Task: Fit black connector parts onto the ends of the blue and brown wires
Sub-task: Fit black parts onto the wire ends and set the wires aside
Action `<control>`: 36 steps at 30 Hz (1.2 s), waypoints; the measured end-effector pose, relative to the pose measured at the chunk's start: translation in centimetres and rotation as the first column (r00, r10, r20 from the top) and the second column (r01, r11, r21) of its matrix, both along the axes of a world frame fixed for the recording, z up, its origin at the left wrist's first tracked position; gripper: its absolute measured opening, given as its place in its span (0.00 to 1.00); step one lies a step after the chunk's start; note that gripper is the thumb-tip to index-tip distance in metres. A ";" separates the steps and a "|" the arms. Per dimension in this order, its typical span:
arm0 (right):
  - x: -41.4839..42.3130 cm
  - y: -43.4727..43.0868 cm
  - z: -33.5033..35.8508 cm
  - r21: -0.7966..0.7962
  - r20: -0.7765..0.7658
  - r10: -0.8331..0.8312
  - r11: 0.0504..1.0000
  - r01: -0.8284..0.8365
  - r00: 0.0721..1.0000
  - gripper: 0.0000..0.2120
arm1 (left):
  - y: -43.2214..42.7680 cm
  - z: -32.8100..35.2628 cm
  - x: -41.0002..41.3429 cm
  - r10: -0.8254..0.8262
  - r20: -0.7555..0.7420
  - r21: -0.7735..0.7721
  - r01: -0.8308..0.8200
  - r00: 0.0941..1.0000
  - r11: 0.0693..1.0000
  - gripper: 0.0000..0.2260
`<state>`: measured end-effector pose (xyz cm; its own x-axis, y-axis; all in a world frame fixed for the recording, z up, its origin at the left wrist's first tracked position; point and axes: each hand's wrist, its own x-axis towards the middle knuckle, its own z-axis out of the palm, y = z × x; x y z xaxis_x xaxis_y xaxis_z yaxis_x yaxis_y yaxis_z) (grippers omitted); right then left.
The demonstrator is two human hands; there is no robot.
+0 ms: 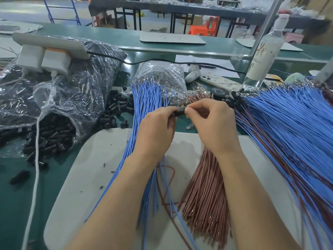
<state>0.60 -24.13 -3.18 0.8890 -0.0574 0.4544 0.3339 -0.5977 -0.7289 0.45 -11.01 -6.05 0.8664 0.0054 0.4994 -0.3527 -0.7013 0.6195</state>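
My left hand (156, 129) and my right hand (214, 125) meet above the grey mat (93, 163). Between their fingertips sits a small black connector (180, 112); both hands pinch it, thumbs and forefingers curled. A bundle of blue wires (144, 101) lies under my left hand and a bundle of brown wires (203, 192) under my right wrist. One blue wire and one brown wire (168, 179) trail down from the hands across the mat; their ends are hidden by my fingers.
Loose black connectors (52, 136) spill from a clear plastic bag (72, 98) at the left. A big heap of joined blue and brown wires (292, 127) fills the right. Behind lie a phone (219, 82), a tape roll (219, 92), a bottle (264, 51), a power strip (48, 46).
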 end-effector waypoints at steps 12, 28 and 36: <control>0.7 -0.8 -0.6 0.085 -0.181 0.110 0.992 -0.096 0.977 0.01 | -0.1 0.3 -0.4 -0.084 0.028 0.128 0.080 0.996 0.989 0.06; 1.2 -0.1 -1.8 0.411 -0.301 0.287 0.900 -0.149 0.909 0.06 | 0.3 0.0 -0.1 -0.084 -0.147 0.008 0.086 0.986 0.996 0.09; 1.3 -0.9 -2.1 0.422 -0.326 0.320 0.891 -0.166 0.890 0.07 | 0.5 0.0 -0.2 -0.154 -0.131 0.005 0.156 0.979 0.988 0.07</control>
